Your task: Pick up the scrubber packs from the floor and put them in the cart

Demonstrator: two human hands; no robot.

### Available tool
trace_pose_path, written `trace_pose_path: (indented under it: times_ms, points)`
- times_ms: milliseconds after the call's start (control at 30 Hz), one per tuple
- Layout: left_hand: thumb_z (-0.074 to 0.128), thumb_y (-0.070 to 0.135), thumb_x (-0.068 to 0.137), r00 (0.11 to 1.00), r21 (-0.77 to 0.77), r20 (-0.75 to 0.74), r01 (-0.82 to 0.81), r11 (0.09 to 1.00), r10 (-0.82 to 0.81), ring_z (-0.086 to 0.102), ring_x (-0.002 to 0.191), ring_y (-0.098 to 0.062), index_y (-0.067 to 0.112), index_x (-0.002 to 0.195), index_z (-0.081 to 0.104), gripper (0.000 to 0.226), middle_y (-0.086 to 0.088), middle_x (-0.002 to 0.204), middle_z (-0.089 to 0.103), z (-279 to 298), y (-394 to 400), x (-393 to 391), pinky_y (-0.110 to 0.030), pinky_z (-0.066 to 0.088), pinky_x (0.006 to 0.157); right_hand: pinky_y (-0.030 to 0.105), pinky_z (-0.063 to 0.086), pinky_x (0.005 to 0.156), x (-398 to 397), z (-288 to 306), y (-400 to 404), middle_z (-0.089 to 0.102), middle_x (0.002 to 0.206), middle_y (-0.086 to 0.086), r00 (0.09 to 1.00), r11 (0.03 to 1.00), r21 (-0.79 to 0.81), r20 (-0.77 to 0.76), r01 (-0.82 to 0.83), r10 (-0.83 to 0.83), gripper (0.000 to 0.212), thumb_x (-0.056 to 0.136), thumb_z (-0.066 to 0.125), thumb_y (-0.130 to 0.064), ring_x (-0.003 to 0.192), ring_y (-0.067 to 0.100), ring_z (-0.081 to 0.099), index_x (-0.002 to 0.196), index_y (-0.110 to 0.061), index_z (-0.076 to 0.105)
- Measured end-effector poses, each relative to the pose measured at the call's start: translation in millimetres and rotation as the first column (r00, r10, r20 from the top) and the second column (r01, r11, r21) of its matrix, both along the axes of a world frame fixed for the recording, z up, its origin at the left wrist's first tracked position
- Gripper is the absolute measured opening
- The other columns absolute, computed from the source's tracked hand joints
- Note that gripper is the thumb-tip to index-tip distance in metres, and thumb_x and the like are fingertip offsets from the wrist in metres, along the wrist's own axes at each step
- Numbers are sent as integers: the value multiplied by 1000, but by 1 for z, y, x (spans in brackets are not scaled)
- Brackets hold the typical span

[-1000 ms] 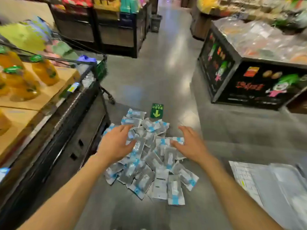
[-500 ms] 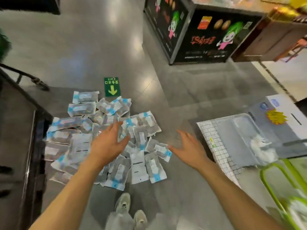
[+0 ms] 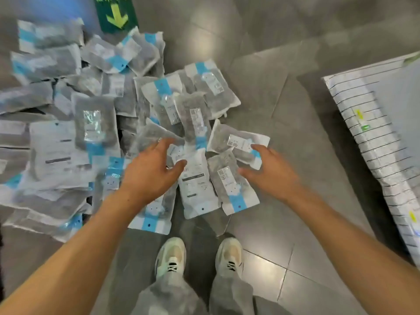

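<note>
Across the left half and centre of the frame, a loose heap of scrubber packs [image 3: 95, 123] lies on the grey tiled floor [image 3: 284, 114], the packs overlapping one another at all angles, each a clear pouch with a grey pad inside, a white label and a light blue band. The nearest packs reach down to just above the person's two pale sneakers [image 3: 172, 255], which stand at the lower centre with grey trouser legs [image 3: 163, 294] below them. The left hand [image 3: 151, 170] comes in from the lower left on a bare forearm and hovers over the near edge of the heap with its fingers spread and relaxed, thumb out toward the centre, holding nothing; whether the fingertips touch the pack beneath them cannot be told. The right hand [image 3: 271, 172] comes in from the lower right, likewise with fingers apart and loose, its fingertips at the blue end of a pack [image 3: 238, 142] that lies at the right edge of the heap, and it grips nothing. Between the two hands lie a white-labelled pack [image 3: 196, 185] and a grey one beside it. At the top of the frame, left of centre, a green floor sticker [image 3: 117, 13] with a yellow-green arrow lies partly under the heap's far edge. On the right edge of the frame sits a large flat wrapped package [image 3: 372, 137] printed with dark lines, well apart from the packs.
</note>
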State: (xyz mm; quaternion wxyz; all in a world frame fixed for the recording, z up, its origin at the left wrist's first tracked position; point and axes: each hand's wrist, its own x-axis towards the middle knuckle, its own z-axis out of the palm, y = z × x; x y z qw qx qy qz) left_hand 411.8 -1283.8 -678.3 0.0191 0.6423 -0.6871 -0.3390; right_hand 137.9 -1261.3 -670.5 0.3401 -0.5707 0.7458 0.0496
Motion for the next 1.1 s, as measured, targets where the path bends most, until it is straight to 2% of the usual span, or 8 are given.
trace_pose_path:
  times_ms: [167, 300, 467, 600, 733, 867, 933, 1100]
  points:
    - [62, 50, 95, 998, 71, 29, 59, 996, -61, 57, 127, -34, 21, 151, 41, 67, -10, 143, 58, -167, 4, -19, -51, 50, 100, 47, 44, 109, -31, -167, 6, 43, 158, 6, 995, 998, 28, -84, -48, 51, 82, 90, 65, -60, 143, 30, 44, 157, -27, 34]
    - [67, 41, 95, 998, 35, -3, 55, 998, -55, 57, 125, -36, 18, 150, 43, 64, -14, 141, 59, -247, -3, -26, -45, 47, 101, 49, 45, 108, -51, -251, 5, 43, 159, 5, 996, 999, -4, -85, -41, 41, 83, 89, 66, -60, 143, 30, 44, 158, -30, 31]
    - [68, 50, 90, 991, -33, -107, -87, 996, 83, 64, 112, -31, 21, 145, 49, 65, -8, 133, 63, -276, -14, -23, -46, 51, 98, 53, 45, 109, -61, -295, 5, 46, 156, 0, 999, 999, -35, 8, 40, -39, 90, 82, 68, -68, 141, 27, 48, 156, -35, 28]
    - [66, 50, 93, 997, -80, -77, -26, 996, 20, 64, 111, -26, 21, 145, 48, 62, -6, 137, 61, -273, -17, -14, -48, 52, 96, 54, 47, 108, -63, -310, 3, 50, 153, -6, 992, 993, -74, 98, 90, -83, 107, 61, 58, -89, 139, 22, 52, 151, -41, 28]
    - [67, 41, 94, 1000, -116, 14, 19, 993, -17, 61, 117, -27, 19, 143, 51, 56, -8, 133, 62, -272, -12, -6, -44, 51, 96, 51, 47, 110, -60, -313, -6, 54, 151, 1, 975, 988, -31, 171, 149, -141, 98, 76, 76, -69, 137, 26, 54, 154, -35, 27]
    - [76, 39, 88, 929, 124, -179, -304, 945, 323, 66, 96, -17, 16, 120, 58, 43, 1, 107, 69, -286, 20, -11, -33, 50, 85, 42, 42, 115, -52, -313, -7, 46, 157, -1, 930, 973, 36, 286, 228, -229, 101, 78, 84, -54, 141, 26, 48, 156, -23, 28]
    - [80, 51, 75, 839, 319, -310, -352, 880, 447, 72, 99, -13, 16, 118, 66, 58, 3, 108, 77, -305, 32, -16, -36, 57, 92, 41, 42, 115, -48, -318, -5, 47, 155, -1, 906, 963, 69, 329, 260, -268, 98, 78, 87, -46, 140, 25, 49, 154, -17, 32]
    - [90, 50, 61, 658, 478, -450, -394, 785, 604, 73, 107, -12, 17, 129, 60, 81, 6, 119, 76, -338, 30, -30, -42, 57, 98, 47, 55, 103, -61, -354, -2, 64, 137, -9, 831, 940, 104, 443, 325, -336, 122, 41, 92, -76, 121, 18, 65, 143, -27, 47]
